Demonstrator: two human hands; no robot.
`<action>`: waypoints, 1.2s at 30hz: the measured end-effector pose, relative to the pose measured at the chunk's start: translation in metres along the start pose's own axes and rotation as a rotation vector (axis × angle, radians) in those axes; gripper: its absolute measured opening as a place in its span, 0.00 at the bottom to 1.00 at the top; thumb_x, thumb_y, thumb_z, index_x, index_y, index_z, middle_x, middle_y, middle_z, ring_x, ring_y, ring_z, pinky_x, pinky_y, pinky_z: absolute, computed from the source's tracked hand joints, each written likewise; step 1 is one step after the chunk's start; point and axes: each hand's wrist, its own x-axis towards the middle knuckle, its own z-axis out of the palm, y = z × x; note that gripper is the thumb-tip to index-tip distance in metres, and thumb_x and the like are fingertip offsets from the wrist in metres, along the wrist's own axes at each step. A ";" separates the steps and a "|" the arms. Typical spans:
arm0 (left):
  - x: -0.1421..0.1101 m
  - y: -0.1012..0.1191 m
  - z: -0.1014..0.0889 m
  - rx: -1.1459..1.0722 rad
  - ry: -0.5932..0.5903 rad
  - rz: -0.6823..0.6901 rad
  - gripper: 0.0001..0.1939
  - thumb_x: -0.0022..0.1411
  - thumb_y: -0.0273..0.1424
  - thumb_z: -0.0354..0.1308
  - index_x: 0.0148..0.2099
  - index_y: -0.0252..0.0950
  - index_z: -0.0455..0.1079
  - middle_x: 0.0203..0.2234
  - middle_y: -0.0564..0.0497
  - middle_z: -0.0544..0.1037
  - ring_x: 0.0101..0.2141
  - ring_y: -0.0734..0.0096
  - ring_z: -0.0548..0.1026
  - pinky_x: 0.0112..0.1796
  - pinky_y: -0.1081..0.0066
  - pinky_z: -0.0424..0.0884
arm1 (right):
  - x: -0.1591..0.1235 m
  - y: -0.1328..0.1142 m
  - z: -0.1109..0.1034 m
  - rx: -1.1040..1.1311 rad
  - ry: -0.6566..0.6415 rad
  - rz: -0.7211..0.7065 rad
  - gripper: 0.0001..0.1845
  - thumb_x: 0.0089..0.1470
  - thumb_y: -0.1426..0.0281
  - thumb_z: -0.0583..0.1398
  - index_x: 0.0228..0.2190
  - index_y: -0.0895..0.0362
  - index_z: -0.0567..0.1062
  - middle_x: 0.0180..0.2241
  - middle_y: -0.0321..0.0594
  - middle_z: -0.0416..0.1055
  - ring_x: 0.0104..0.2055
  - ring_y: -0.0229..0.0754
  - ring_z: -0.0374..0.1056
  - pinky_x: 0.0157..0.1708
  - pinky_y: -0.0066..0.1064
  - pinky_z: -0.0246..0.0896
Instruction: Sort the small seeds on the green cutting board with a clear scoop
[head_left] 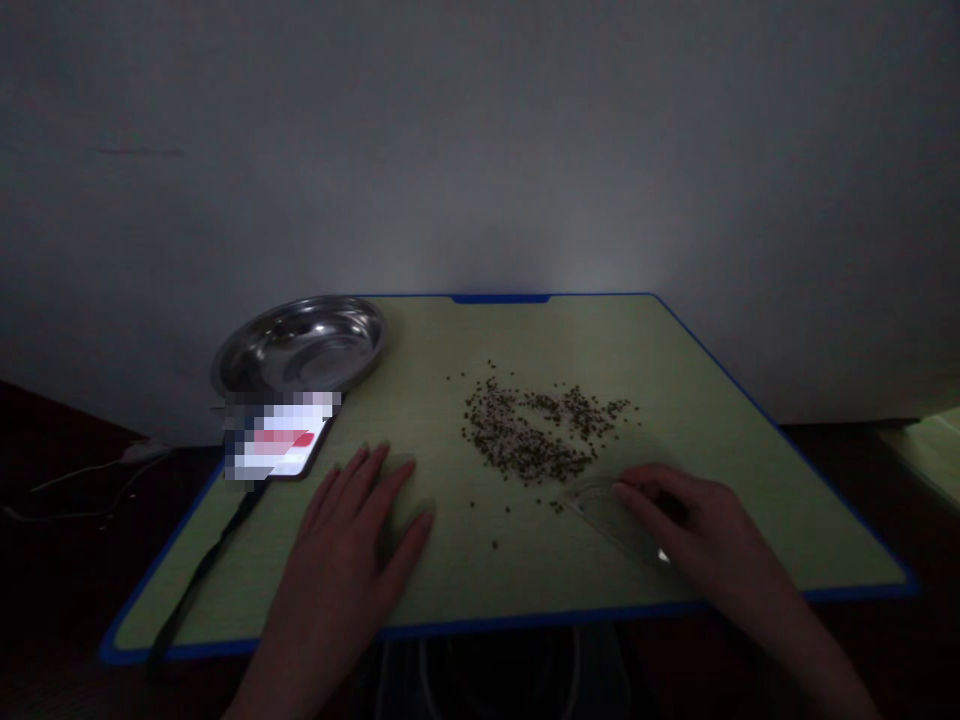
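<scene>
A loose pile of small grains (525, 440), dark ones mixed with paler ones, lies spread over the middle of a pale green tabletop (465, 580). My right hand (690, 520) pinches a thin clear plastic protractor (600, 500) between thumb and fingers, low over the table at the pile's near right edge. Part of the protractor is hidden by the hand, and its outline is faint. My left hand (360, 530) rests on the tabletop left of the pile, fingers spread, holding nothing. A few stray grains lie between the two hands.
A shiny metal basin (300, 350) stands at the back left. In front of it lies a lit phone (289, 440), partly pixelated, with a dark strap (206, 565) running over the near edge. The table has a blue rim (540, 618); a grey wall (480, 150) rises behind.
</scene>
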 end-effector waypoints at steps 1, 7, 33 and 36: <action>0.000 0.000 0.000 -0.002 0.000 -0.004 0.28 0.68 0.49 0.45 0.59 0.36 0.67 0.61 0.37 0.68 0.62 0.46 0.64 0.58 0.42 0.63 | 0.001 -0.001 0.002 -0.011 0.003 -0.005 0.16 0.59 0.58 0.56 0.31 0.53 0.78 0.28 0.39 0.78 0.29 0.44 0.72 0.30 0.35 0.64; 0.000 0.001 0.000 -0.001 0.004 0.002 0.27 0.68 0.48 0.46 0.59 0.36 0.67 0.61 0.38 0.68 0.62 0.46 0.65 0.57 0.42 0.64 | 0.004 -0.013 0.008 -0.010 -0.071 -0.074 0.14 0.60 0.61 0.55 0.33 0.53 0.78 0.28 0.37 0.78 0.29 0.42 0.72 0.31 0.34 0.65; 0.001 0.005 -0.004 -0.014 -0.015 -0.009 0.26 0.68 0.47 0.47 0.58 0.35 0.68 0.61 0.36 0.68 0.61 0.44 0.64 0.57 0.40 0.63 | -0.022 -0.026 0.005 0.036 -0.124 -0.089 0.13 0.59 0.61 0.57 0.31 0.50 0.81 0.31 0.39 0.81 0.34 0.46 0.78 0.32 0.33 0.74; 0.000 0.005 -0.003 -0.006 -0.007 0.001 0.26 0.68 0.47 0.48 0.58 0.35 0.68 0.61 0.36 0.68 0.62 0.45 0.64 0.58 0.42 0.63 | -0.022 -0.023 0.006 0.010 -0.112 -0.076 0.13 0.59 0.61 0.57 0.31 0.49 0.81 0.32 0.39 0.82 0.35 0.47 0.78 0.33 0.35 0.74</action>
